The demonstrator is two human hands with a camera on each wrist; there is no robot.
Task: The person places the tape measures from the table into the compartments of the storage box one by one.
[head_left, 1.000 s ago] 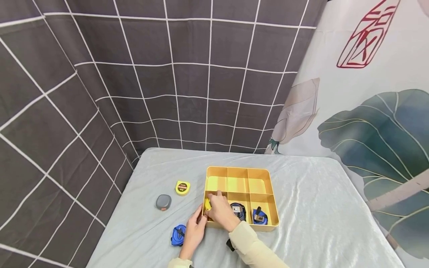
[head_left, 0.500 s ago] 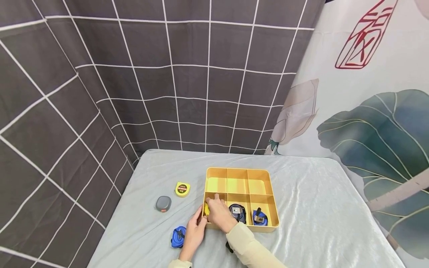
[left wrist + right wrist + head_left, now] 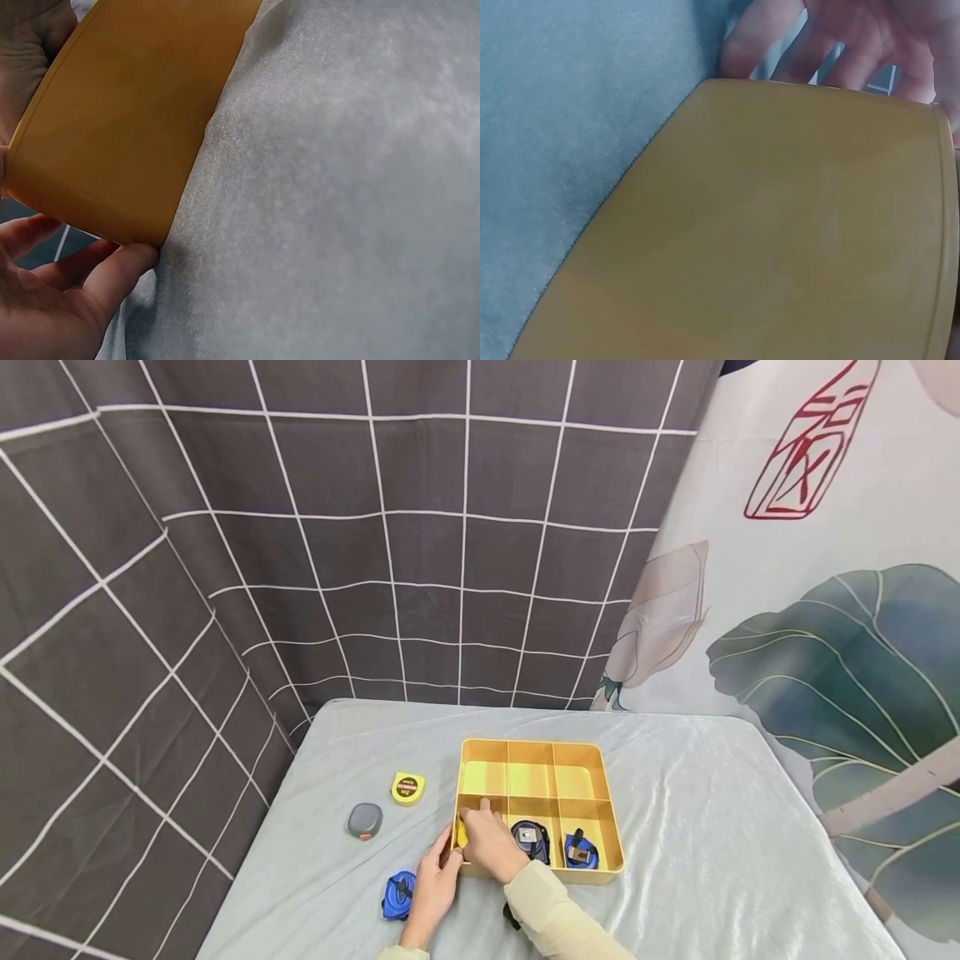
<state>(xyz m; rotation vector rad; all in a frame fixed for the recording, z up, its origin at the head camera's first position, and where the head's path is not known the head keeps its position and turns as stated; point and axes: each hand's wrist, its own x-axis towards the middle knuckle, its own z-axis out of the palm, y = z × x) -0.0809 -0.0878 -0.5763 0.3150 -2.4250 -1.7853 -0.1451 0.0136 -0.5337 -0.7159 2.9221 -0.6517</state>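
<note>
A yellow divided box stands on the cloth-covered table, its near wall filling much of the left wrist view. My left hand holds its near left corner, with fingers on the outer wall and the thumb at the rim. In the near left compartment, my right hand grips a yellow tape measure, mostly hidden behind the fingers. A dark tape measure with a metal clip lies in the near middle compartment. In the near right one is a blue tape measure.
Left of the box lie a yellow round-faced tape measure and a grey one. Another blue tape measure rests beside my left wrist. A black item shows partly beside my right sleeve. Grid-patterned curtain hangs behind the table.
The head view tilts slightly, so everything sits a little lower. My right hand shifts slightly left over the yellow tape measure, covering more of it. My left hand stays at the box corner.
</note>
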